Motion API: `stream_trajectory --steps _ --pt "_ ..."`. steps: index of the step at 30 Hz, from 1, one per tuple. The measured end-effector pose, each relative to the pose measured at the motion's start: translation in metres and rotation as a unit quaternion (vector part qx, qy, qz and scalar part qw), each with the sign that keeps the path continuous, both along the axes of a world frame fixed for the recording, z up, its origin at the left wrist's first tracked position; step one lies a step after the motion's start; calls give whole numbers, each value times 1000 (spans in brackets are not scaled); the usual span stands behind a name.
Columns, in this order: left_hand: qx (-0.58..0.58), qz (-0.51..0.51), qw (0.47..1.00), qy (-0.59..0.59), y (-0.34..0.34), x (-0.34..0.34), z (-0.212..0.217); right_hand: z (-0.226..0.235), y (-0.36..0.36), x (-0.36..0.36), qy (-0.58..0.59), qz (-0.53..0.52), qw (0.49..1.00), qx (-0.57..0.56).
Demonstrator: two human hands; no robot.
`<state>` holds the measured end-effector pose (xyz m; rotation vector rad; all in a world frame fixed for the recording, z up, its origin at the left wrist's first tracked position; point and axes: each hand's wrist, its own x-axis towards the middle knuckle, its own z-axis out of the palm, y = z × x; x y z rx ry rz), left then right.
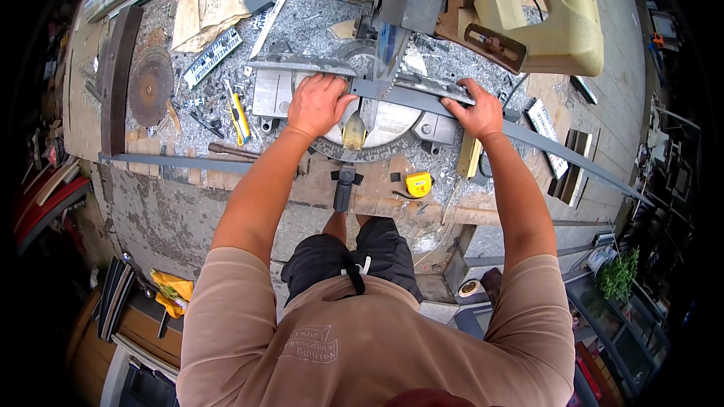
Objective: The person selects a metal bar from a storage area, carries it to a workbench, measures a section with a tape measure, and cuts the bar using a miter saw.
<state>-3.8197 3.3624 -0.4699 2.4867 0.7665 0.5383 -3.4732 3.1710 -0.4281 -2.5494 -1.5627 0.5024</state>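
Note:
A long grey metal profile (pixel 411 99) lies across the bed of a mitre saw (pixel 270 96), against its fence, and runs far out to the right. My left hand (pixel 317 105) is closed on its left end, fingers over the fence and thumb pointing inward. Farther right, my right hand (pixel 480 111) grips the same profile, thumb on the near side. Between my hands the saw blade (pixel 390 56) stands right at the far edge of the profile; whether they touch I cannot tell. The saw's cream handle (pixel 581 19) is up at the far right.
Metal shavings cover the wooden bench. A yellow tape measure (pixel 418 184) lies at the near edge, a yellow utility knife (pixel 238 119) left of the saw. Farther left are a rusty round blade (pixel 154 84), a brown bar (pixel 119 83) and crumpled brown paper (pixel 215 7).

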Motion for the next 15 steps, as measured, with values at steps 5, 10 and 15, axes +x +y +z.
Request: stream_trajectory --steps 5,10,15 --pt "-2 3 1000 2 0 0 -1 0 0 0 -3 1 1000 4" --pt "-3 4 1000 7 -1 0 -1 -1 -1 0 1 -2 1000 4" --pt "-4 4 1000 9 0 0 -2 2 0 -1 0 -1 1000 -1"
